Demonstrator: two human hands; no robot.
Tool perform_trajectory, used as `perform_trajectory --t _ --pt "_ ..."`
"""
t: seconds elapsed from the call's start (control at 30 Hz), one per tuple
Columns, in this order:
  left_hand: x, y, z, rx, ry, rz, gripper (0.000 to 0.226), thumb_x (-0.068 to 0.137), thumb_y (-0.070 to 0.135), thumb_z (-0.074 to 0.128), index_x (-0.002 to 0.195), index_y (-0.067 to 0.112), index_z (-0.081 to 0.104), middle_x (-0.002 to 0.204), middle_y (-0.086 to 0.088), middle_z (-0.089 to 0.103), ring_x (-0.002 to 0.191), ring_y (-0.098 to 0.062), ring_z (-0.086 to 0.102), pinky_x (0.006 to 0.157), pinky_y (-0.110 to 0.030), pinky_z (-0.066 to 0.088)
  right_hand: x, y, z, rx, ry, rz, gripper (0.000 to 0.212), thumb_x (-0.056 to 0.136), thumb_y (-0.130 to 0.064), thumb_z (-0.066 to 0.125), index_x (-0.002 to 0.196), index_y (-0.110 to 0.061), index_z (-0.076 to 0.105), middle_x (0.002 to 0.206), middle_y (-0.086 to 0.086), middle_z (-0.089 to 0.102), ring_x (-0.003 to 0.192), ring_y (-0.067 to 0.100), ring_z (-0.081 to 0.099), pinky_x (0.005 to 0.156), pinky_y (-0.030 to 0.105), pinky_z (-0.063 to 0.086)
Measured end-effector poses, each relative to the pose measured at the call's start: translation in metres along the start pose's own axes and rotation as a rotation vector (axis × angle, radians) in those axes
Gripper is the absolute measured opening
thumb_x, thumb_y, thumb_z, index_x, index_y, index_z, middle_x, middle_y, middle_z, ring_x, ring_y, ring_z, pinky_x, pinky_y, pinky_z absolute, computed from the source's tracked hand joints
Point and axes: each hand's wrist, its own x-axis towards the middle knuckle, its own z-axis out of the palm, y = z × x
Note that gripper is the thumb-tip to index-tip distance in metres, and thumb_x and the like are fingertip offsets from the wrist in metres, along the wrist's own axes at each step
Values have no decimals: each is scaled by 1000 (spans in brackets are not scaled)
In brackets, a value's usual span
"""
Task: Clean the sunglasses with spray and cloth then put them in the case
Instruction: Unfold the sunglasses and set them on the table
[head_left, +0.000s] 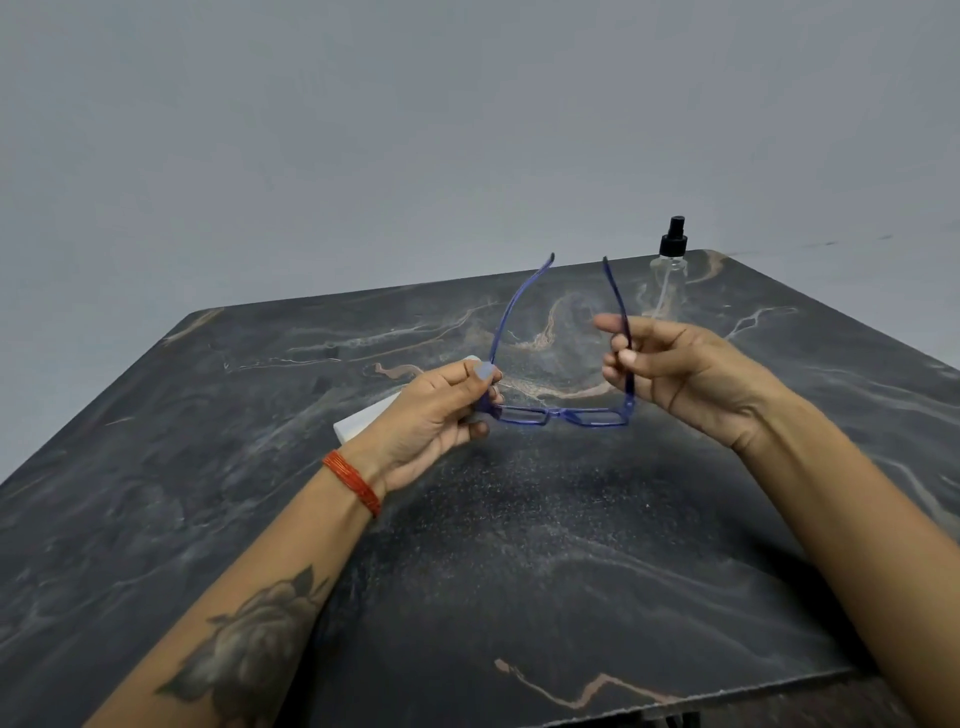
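Observation:
Blue-framed glasses (563, 415) hang above the dark marble table (519, 545), both arms unfolded and pointing away from me. My left hand (441, 415) pinches the left hinge end of the frame. Fingers of my right hand (670, 369) pinch the right arm of the glasses a little above its hinge. A clear spray bottle (670, 270) with a black nozzle stands upright at the far right of the table, beyond my right hand. A white case or cloth (363, 421) lies on the table, mostly hidden behind my left hand.
A plain grey wall rises behind the table. The table's far edge runs just behind the bottle and its near edge lies bottom right. Red bangles circle my left wrist (353, 483).

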Motion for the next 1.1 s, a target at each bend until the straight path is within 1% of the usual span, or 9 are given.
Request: perform_trajectory --t 0.07,0.17,0.3,0.47,0.53,0.7,0.9,0.97,1.1 --pt "0 -1 0 38 15 30 20 76 20 60 95 14 60 83 -2 55 71 -4 56 62 -18 47 0 0 0 -22 84 1 37 84 20 43 100 -4 65 70 -1 65 71 13 68 74 27 58" --pt "-1 -1 0 148 31 92 27 74 14 64 101 18 62 87 -6 57 78 -9 58 65 -18 50 -1 1 -2 -125 204 26 32 83 20 48 91 -5 66 72 2 70 73 17 71 72 31 59" --pt "-2 -2 2 285 66 113 20 76 -4 66 88 12 63 86 -6 63 83 -20 61 71 -21 55 -3 -2 -3 -253 279 11 29 80 22 51 80 -4 63 72 7 69 75 20 70 73 34 59" --pt "-3 -6 7 353 81 111 22 71 -7 71 80 11 63 82 -9 68 81 -22 65 78 -26 55 -6 -6 -5 -393 323 16 32 77 26 50 73 -3 62 64 5 68 63 15 71 63 27 60" --pt "-2 -6 6 376 97 115 23 69 -7 72 80 12 65 85 -9 70 81 -19 66 79 -25 55 -6 -6 -7 -431 330 21 33 76 27 51 71 -3 63 63 6 68 61 15 70 59 25 59" --pt "-2 -7 7 407 96 100 23 69 -7 72 86 8 65 83 -8 70 72 -11 65 71 -18 54 -7 -6 -6 -499 322 50 28 74 25 57 72 -2 65 68 10 67 61 15 69 58 25 59" --pt "-3 -7 7 451 93 92 24 69 -6 73 87 8 65 85 -7 70 74 -10 67 71 -17 53 -6 -6 -10 -561 295 76 27 71 22 62 70 -4 66 63 6 69 67 20 67 68 28 59" --pt "-3 -9 6 468 93 98 24 69 -6 74 85 10 65 85 -6 70 75 -10 67 73 -18 53 -7 -7 -10 -580 271 66 27 70 22 63 71 -4 67 62 5 69 65 16 67 67 26 59" --pt "-4 -10 7 533 87 107 25 69 -5 74 84 14 67 87 -5 71 77 -9 67 76 -18 52 -11 -7 -9 -610 214 50 26 70 21 65 76 -3 68 61 -1 69 60 6 66 59 17 57"
